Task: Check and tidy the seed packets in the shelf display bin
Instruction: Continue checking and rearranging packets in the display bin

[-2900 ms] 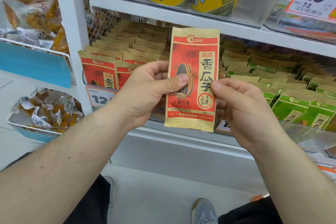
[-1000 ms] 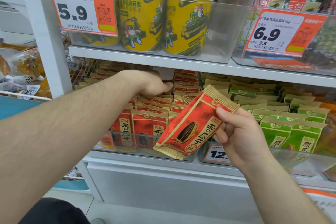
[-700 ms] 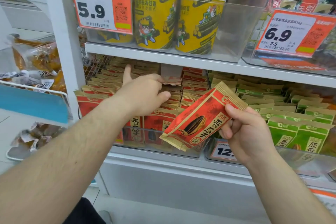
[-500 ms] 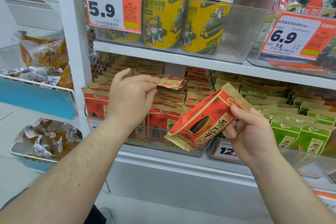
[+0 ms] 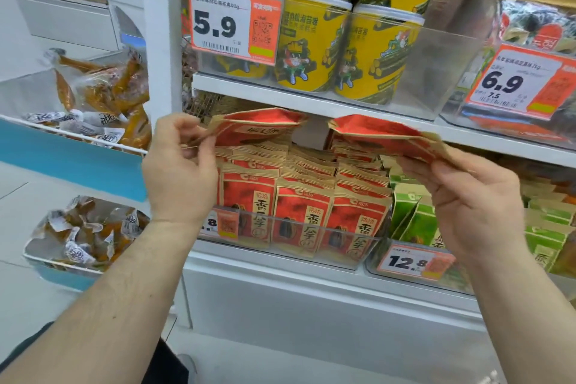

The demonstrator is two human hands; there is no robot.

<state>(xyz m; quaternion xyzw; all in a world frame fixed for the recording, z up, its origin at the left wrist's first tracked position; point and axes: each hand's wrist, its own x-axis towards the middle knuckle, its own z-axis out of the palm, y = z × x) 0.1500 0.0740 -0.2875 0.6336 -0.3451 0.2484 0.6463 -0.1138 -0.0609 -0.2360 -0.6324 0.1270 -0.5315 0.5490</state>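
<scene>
The left hand (image 5: 179, 171) pinches a red packet (image 5: 255, 127) by its tan edge, thumb and fingers curled on it, holding it almost flat above the left end of the clear bin (image 5: 311, 237). The right hand (image 5: 477, 199) grips a second red packet (image 5: 383, 137) the same way, level with the first, over the bin's right end. The two packets are apart, a gap showing between their inner ends.

The bin sits at the front edge of the lower shelf (image 5: 280, 262) and is packed with upright red packets (image 5: 299, 212) in rows running back under the shelf above. Just beside it on the right, another clear bin (image 5: 405, 271) holds green packets (image 5: 417, 221), also upright, with a 12.8 tag (image 5: 408, 262) on its front.

On the upper shelf (image 5: 311, 100) a clear bin (image 5: 436, 72) holds yellow cans (image 5: 311, 44) at its left side, a 5.9 tag (image 5: 230, 25) clipped to its front left corner. A 6.9 tag (image 5: 517, 84) hangs on the next bin to the right.

Left of the white post (image 5: 162, 31), wire baskets (image 5: 78, 134) hold orange wrapped snacks (image 5: 106, 93).
</scene>
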